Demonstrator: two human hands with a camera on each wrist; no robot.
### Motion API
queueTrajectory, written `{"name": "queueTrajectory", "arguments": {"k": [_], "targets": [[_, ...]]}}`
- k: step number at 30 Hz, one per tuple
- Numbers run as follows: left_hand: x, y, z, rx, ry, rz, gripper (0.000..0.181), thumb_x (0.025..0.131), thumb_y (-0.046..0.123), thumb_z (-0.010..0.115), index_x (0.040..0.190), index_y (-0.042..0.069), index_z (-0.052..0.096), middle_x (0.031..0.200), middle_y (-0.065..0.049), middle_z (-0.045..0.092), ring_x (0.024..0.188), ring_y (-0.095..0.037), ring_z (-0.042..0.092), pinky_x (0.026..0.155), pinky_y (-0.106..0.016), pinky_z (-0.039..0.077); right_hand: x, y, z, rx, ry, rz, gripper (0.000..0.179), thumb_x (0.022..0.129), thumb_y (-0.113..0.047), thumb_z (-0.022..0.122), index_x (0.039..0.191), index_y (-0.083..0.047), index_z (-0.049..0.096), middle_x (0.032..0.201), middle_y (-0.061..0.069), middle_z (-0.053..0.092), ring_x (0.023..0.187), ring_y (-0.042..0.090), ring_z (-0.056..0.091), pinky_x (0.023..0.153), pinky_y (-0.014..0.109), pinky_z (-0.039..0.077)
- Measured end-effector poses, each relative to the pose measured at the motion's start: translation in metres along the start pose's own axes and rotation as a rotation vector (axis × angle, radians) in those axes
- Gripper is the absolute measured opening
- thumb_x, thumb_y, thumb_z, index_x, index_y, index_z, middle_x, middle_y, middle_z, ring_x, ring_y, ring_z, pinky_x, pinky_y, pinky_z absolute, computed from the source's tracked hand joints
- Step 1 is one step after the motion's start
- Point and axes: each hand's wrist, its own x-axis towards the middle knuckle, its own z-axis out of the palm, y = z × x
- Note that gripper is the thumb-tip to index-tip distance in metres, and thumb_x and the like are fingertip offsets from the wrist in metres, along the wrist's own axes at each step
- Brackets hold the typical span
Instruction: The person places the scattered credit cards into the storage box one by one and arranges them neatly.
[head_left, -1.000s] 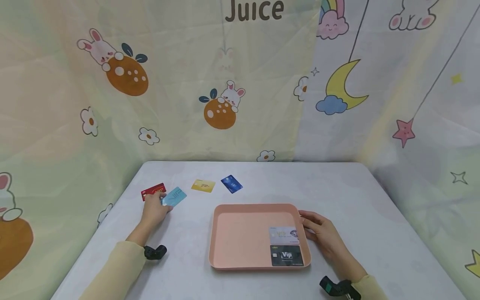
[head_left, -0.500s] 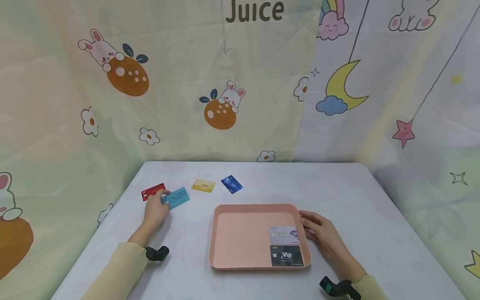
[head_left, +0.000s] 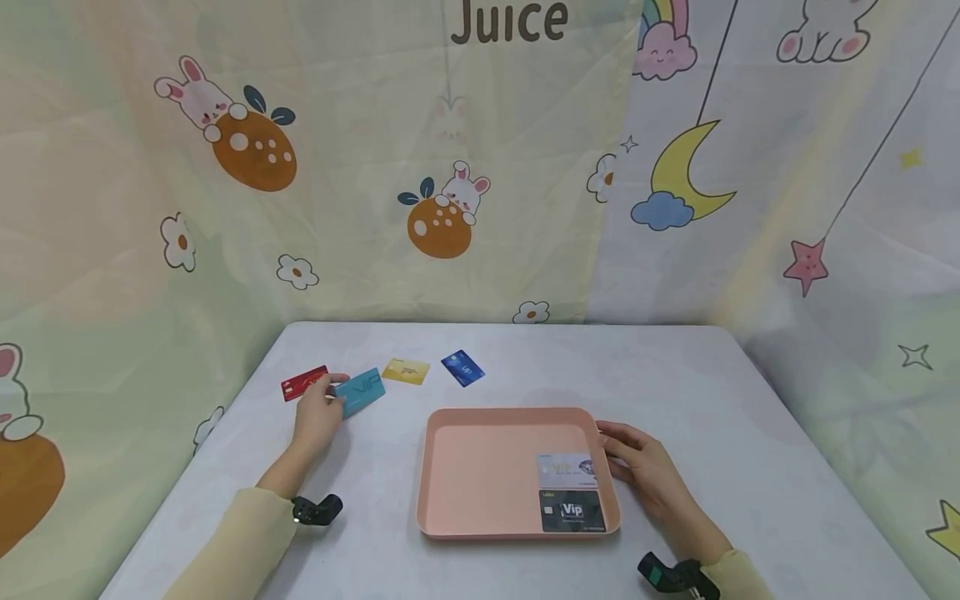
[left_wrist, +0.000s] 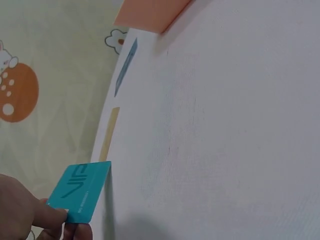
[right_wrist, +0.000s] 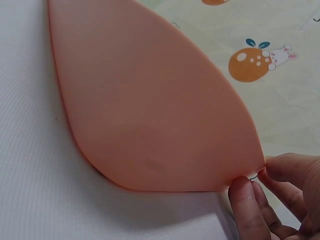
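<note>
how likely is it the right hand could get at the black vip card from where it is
Likely yes: the right hand touches the tray near the black card; nothing covers the card, and only the tray's edge seems in between.

My head camera faces forward and down over the surface (head_left: 675, 392); my wrist cameras (head_left: 318, 510) look closely past my left hand (head_left: 317, 421) and right hand (head_left: 647, 477); all share the pink tray (head_left: 487, 475).

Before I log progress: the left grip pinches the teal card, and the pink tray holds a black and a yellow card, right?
Yellow is wrong: the head view shows a black card and a silver card in the pink tray; the left grip does pinch the teal card.
</note>
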Motion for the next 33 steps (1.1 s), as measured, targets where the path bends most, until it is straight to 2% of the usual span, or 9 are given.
{"name": "queueTrajectory", "arguments": {"k": [7,10,15,18,23,27,33], "targets": [[-0.006,0.011,0.002,-0.085,0.056,-0.026,0.033,0.102,0.005,0.059,0.134,0.002,0.053,0.124,-0.021,0.059,0.109,-0.035,0.060,0.086,-0.036,0.056,0.000,0.001,0.000,-0.002,0.000,-0.006,0.050,0.104,-0.022,0.063,0.149,-0.004,0.052,0.147,0.020,0.054,0.111,0.012,0.067,0.089,0.024,0.059],[-0.009,0.015,0.003,-0.113,0.061,-0.028,0.031,0.103,0.006,0.060,0.133,0.002,0.055,0.126,-0.020,0.059,0.112,-0.033,0.060,0.089,-0.036,0.058,-0.001,0.001,0.000,-0.005,0.002,-0.005,0.049,0.104,-0.022,0.063,0.148,-0.004,0.052,0.147,0.020,0.055,0.109,0.012,0.068,0.089,0.024,0.059],[-0.013,0.023,0.004,-0.171,0.046,-0.031,0.032,0.103,0.007,0.061,0.134,0.004,0.055,0.128,-0.020,0.059,0.113,-0.034,0.061,0.093,-0.040,0.060,-0.001,0.001,0.000,-0.005,0.003,-0.005,0.049,0.104,-0.022,0.063,0.148,-0.004,0.053,0.145,0.020,0.056,0.107,0.011,0.068,0.088,0.023,0.059],[-0.016,0.029,0.005,-0.192,0.037,-0.031,0.033,0.102,0.008,0.062,0.134,0.004,0.055,0.128,-0.021,0.060,0.109,-0.034,0.064,0.087,-0.034,0.062,0.000,0.000,0.000,-0.004,0.002,-0.008,0.049,0.104,-0.022,0.063,0.148,-0.004,0.052,0.145,0.019,0.056,0.108,0.011,0.067,0.088,0.024,0.059],[-0.020,0.035,0.008,-0.246,0.009,-0.028,0.032,0.101,0.007,0.064,0.132,0.004,0.057,0.124,-0.021,0.061,0.092,-0.026,0.069,0.073,-0.023,0.061,-0.001,0.001,0.000,-0.003,-0.003,-0.012,0.050,0.104,-0.023,0.064,0.148,-0.003,0.052,0.144,0.019,0.056,0.108,0.012,0.067,0.088,0.024,0.059],[-0.025,0.038,0.013,-0.290,-0.019,-0.020,0.031,0.100,0.004,0.065,0.131,0.004,0.059,0.121,-0.021,0.062,0.085,-0.022,0.069,0.070,-0.024,0.062,-0.001,0.001,0.000,-0.001,-0.003,-0.015,0.051,0.103,-0.024,0.065,0.148,-0.003,0.053,0.143,0.019,0.057,0.106,0.010,0.068,0.088,0.023,0.059],[-0.031,0.044,0.018,-0.315,-0.056,-0.019,0.031,0.100,0.004,0.066,0.131,0.004,0.060,0.121,-0.021,0.062,0.084,-0.019,0.069,0.070,-0.024,0.062,-0.001,0.000,0.000,-0.004,-0.001,-0.014,0.051,0.103,-0.024,0.064,0.148,-0.003,0.052,0.145,0.019,0.056,0.108,0.011,0.068,0.089,0.023,0.059]]}}
